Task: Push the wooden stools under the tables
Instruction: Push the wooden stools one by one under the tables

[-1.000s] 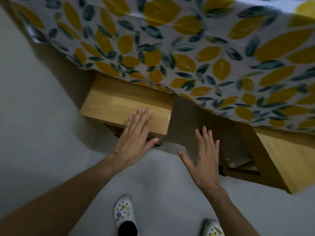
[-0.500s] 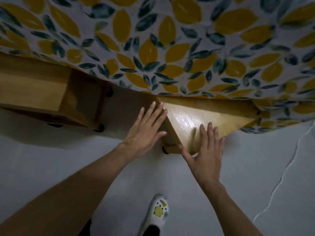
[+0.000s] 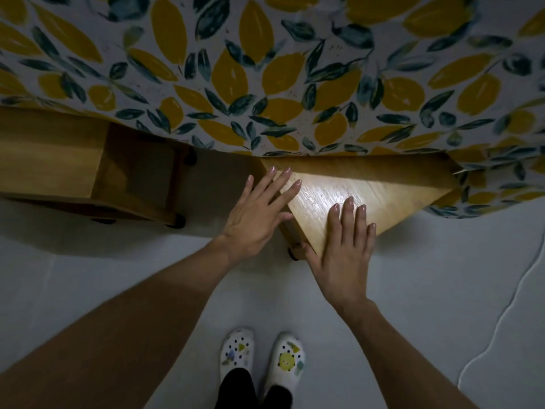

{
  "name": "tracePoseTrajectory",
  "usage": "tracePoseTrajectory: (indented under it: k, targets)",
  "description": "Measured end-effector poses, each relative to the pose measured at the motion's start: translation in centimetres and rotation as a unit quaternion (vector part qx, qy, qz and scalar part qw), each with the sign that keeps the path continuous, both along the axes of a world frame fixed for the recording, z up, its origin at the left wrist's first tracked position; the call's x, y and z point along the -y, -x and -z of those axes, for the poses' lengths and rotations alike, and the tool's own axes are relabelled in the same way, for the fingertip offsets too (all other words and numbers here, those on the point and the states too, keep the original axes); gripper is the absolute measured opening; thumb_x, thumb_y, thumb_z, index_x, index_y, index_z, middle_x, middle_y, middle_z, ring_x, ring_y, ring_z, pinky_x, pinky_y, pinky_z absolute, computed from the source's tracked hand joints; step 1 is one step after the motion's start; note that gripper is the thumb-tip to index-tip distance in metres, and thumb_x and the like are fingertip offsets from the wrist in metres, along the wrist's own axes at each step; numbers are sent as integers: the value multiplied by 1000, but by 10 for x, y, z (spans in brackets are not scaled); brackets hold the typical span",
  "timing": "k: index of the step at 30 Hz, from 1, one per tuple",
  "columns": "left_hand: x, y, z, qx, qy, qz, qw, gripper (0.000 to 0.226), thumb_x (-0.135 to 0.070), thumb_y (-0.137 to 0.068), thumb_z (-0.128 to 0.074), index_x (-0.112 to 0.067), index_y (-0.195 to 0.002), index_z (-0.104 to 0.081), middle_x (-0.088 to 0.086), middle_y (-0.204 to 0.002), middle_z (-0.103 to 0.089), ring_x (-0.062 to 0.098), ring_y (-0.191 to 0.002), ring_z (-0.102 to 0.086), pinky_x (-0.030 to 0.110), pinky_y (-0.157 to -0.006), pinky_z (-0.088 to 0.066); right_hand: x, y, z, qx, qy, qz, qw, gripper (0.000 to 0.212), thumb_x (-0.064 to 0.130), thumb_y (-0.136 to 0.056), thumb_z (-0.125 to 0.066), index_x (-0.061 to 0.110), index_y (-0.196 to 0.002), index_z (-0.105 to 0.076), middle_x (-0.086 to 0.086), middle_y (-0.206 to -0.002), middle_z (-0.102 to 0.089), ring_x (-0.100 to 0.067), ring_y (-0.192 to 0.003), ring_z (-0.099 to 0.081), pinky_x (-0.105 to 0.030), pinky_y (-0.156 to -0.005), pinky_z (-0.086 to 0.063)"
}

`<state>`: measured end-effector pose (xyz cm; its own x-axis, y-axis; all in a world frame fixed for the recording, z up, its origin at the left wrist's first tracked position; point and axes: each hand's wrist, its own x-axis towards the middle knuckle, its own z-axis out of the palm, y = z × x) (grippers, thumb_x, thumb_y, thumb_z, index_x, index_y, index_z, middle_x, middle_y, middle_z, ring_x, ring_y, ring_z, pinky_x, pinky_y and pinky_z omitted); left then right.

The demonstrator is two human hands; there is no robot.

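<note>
A wooden stool (image 3: 392, 184) pokes out from under the table, its seat turned at an angle with one corner toward me; the far part is hidden beneath the lemon-print tablecloth (image 3: 265, 78). My right hand (image 3: 342, 249) lies flat on the seat's near corner, fingers spread. My left hand (image 3: 259, 214) rests flat against the seat's left edge, fingers apart. A second wooden stool (image 3: 50, 160) stands at the left, partly under the cloth, with neither hand on it.
Pale grey floor (image 3: 427, 290) stretches in front of the table. A thin white cable (image 3: 513, 296) runs across the floor at the right. My two feet in white patterned clogs (image 3: 262, 358) stand just behind the stool.
I shifted right from the left stool to the angled one. Both hands left the first stool's area and now lie on the second stool. My feet have come together.
</note>
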<state>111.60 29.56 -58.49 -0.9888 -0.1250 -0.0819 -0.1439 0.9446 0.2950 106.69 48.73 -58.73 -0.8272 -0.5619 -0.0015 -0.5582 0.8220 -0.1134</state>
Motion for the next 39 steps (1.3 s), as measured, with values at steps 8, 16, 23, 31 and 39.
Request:
tracePoseTrajectory:
  k: [8, 16, 23, 31, 39]
  targets:
    - [-11, 3, -7, -12, -46, -31, 998, 56, -40, -96, -36, -27, -149, -22, -1, -160, -11, 18, -146, 3, 45, -113, 5, -9, 3, 1, 13, -2, -16, 1000, 83, 58, -88, -46, 7, -149, -23, -18, -160, -13, -35, -148, -6, -53, -118, -7]
    - [-34, -6, -10, -11, -51, -74, 996, 56, -39, -95, -40, -27, -148, -25, -4, -160, -11, 18, -147, 1, 49, -114, 3, -31, 8, -5, 31, -22, -72, 997, 84, 60, -90, -43, 7, -151, -20, -17, -161, -10, -35, -148, -3, -53, -119, -7]
    - [-127, -25, -10, 12, -6, -169, 986, 58, -51, -92, -34, -25, -144, -35, 7, -154, -32, 29, -142, -23, 50, -115, -8, -109, 39, -12, 55, -48, -213, 974, 88, 60, -89, -49, 7, -152, -17, -17, -161, -8, -35, -148, -1, -55, -118, -11]
    - [-221, -23, -23, 11, 55, -141, 988, 46, -44, -90, -39, -25, -128, -56, 9, -122, -64, 28, -98, -57, 40, -92, -30, -201, 119, -36, 116, -140, -363, 914, 90, 62, -90, -41, 16, -154, 1, -7, -162, 10, -26, -148, 17, -46, -121, 0]
    - [-190, -16, -16, 90, 80, -130, 984, 80, -76, -82, -15, -35, -151, -7, 16, -160, 2, 39, -145, 7, 57, -114, 6, -208, 99, -34, 138, -92, -289, 943, 92, 54, -91, -47, 12, -153, 8, -8, -161, 15, -23, -147, 18, -40, -120, 6]
